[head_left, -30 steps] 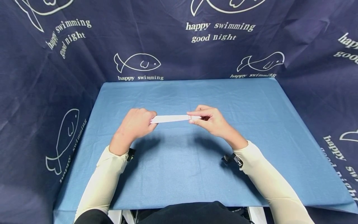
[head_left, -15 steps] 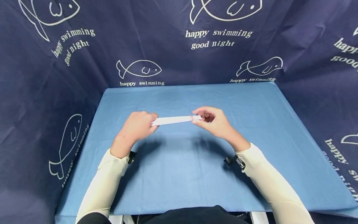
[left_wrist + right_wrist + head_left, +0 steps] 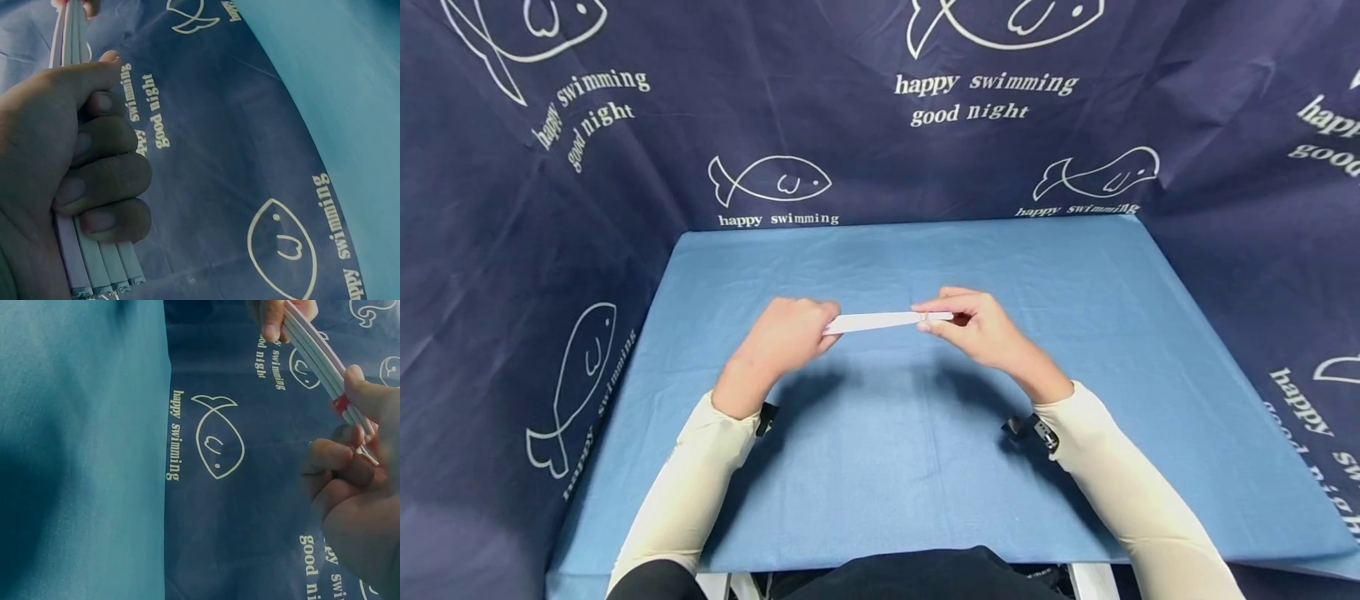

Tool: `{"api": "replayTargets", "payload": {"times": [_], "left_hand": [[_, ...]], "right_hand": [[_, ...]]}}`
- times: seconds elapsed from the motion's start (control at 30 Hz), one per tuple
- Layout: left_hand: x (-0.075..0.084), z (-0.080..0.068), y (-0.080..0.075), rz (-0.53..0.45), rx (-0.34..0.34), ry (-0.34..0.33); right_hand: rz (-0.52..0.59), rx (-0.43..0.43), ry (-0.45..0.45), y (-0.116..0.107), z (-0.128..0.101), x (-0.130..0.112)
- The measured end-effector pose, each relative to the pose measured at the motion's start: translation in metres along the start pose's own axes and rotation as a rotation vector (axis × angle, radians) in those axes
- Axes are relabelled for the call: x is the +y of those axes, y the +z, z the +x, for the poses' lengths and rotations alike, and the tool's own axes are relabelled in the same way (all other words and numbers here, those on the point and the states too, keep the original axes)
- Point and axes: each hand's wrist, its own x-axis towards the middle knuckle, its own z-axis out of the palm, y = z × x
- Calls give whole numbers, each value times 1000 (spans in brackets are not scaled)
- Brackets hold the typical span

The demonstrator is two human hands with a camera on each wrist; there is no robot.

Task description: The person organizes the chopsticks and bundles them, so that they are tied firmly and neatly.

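Note:
Both hands hold a narrow white bundle of flat strips (image 3: 880,321) level above the blue tablecloth (image 3: 895,467). My left hand (image 3: 786,337) grips its left end in a fist; in the left wrist view the fingers (image 3: 106,181) curl round several stacked white strips (image 3: 94,275). My right hand (image 3: 973,325) pinches the right end between thumb and fingers. In the right wrist view the strips (image 3: 312,344) carry a small red mark (image 3: 340,403) by the thumb (image 3: 369,394).
The table is covered by the blue cloth and walled on three sides by a dark navy curtain (image 3: 880,108) printed with white fish and words. Both forearms wear cream sleeves (image 3: 1135,500). A dark garment (image 3: 910,575) shows at the near edge.
Both hands and the strip bundle have shifted slightly to the right. The right hand's fingers have closed in tighter on the right end.

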Motion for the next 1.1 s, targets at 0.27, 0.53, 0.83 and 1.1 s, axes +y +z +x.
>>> {"api": "replayTargets", "payload": {"times": [0.27, 0.53, 0.83, 1.1], "left_hand": [[8, 5, 1, 41, 14, 15], [2, 2, -6, -65, -85, -19], [-2, 0, -14, -119, -105, -37], [5, 3, -10, -150, -92, 36]], "right_hand": [[-113, -123, 178, 8, 1, -1], [-114, -25, -51, 0, -4, -2], [-33, 115, -239, 0, 1, -2], [67, -33, -163, 10, 3, -4]]}}
